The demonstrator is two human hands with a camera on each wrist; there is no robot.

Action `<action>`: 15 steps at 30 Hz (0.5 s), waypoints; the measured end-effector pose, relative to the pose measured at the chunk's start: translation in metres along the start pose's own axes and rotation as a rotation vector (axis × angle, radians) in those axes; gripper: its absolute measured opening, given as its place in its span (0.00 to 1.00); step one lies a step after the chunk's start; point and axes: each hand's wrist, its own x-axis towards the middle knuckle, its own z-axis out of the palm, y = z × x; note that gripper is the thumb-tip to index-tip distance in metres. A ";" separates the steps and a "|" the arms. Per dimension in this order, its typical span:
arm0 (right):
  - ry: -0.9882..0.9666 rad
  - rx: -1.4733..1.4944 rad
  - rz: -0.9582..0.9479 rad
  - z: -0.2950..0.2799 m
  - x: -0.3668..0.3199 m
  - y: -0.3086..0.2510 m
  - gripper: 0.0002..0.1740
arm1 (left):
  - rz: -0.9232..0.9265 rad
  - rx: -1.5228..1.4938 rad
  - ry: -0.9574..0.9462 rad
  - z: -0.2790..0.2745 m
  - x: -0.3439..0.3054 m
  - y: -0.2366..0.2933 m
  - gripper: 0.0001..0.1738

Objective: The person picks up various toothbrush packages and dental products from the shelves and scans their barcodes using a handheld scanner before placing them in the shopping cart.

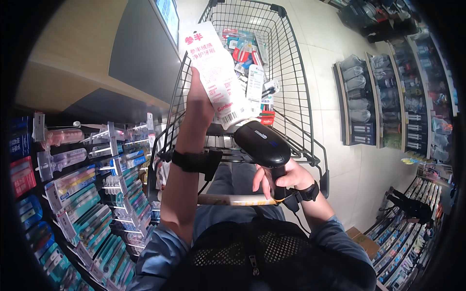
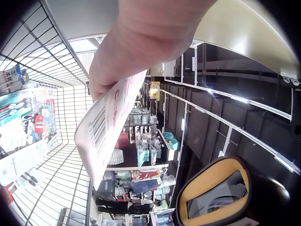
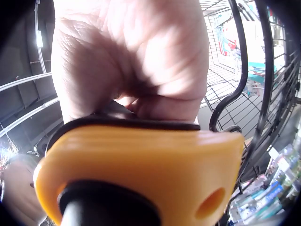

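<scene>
My left hand (image 1: 200, 103) grips a white toothbrush package (image 1: 209, 72) with red print above the near end of the cart. Its printed back faces up, and a barcode lies along its lower edge; the left wrist view shows that barcode on the package (image 2: 106, 127) below my fingers. My right hand (image 1: 293, 177) holds the handle of a black and orange barcode scanner (image 1: 262, 145). The scanner's head stands right by the barcode end of the package. In the left wrist view the scanner's window (image 2: 218, 197) shows, framed in orange. The scanner's orange base (image 3: 141, 155) fills the lower right wrist view.
A wire shopping cart (image 1: 297, 63) stands ahead, with several packaged toothbrushes (image 1: 242, 48) in it. Its handle bar (image 1: 228, 199) crosses before my body. Hanging packages (image 1: 92, 223) line a rack at left, below a counter with a screen (image 1: 168, 17). Stocked shelves (image 1: 374, 102) stand at right.
</scene>
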 end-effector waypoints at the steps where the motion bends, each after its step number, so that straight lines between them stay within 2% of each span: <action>1: -0.004 -0.004 -0.002 -0.001 0.000 0.000 0.29 | 0.001 0.000 0.000 0.000 0.000 0.000 0.27; 9: 0.039 -0.080 -0.033 -0.002 0.000 -0.001 0.32 | 0.024 0.086 -0.051 -0.003 -0.002 0.000 0.25; 13: 0.138 -0.070 -0.078 -0.002 0.002 -0.003 0.32 | -0.001 0.008 -0.039 -0.011 0.003 -0.005 0.25; 15: 0.214 -0.112 -0.117 -0.001 0.003 -0.005 0.31 | -0.159 -0.062 0.094 -0.024 0.008 -0.012 0.23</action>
